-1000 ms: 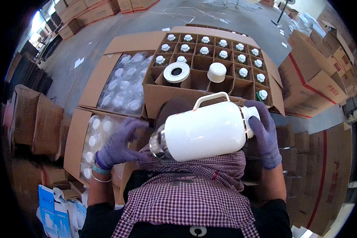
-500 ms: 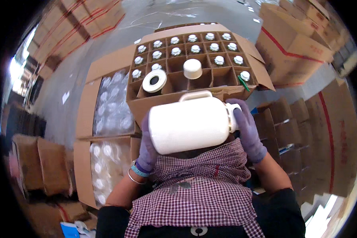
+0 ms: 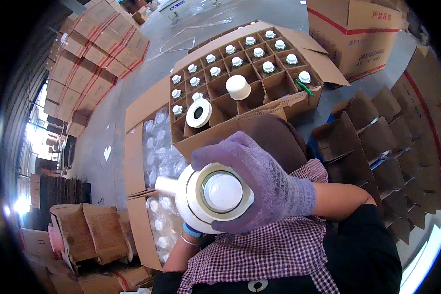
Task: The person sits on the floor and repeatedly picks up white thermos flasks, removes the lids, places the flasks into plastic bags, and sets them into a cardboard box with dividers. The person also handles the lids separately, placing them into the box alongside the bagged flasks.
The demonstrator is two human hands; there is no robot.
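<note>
In front of my apron is a white jug, its round open end facing up toward me. A clear inner rim surrounds a whitish round piece in that end. My right hand, in a purple-grey glove, is closed round the top of the jug. The jug's handle sticks out to the left. My left hand is hidden under the jug; only its wrist with a teal band shows. Beyond, a white cup-shaped lid and a white ring-shaped piece rest on the divided carton.
White-capped bottles stand in the carton's cells, with a green strip at its right corner. Left of it are cartons of plastic-wrapped clear items. Cardboard dividers lie at right; stacked boxes stand far left.
The jug has turned from lying sideways to having its open end toward me. My right hand has moved left over its top, and my left hand has gone out of sight beneath it.
</note>
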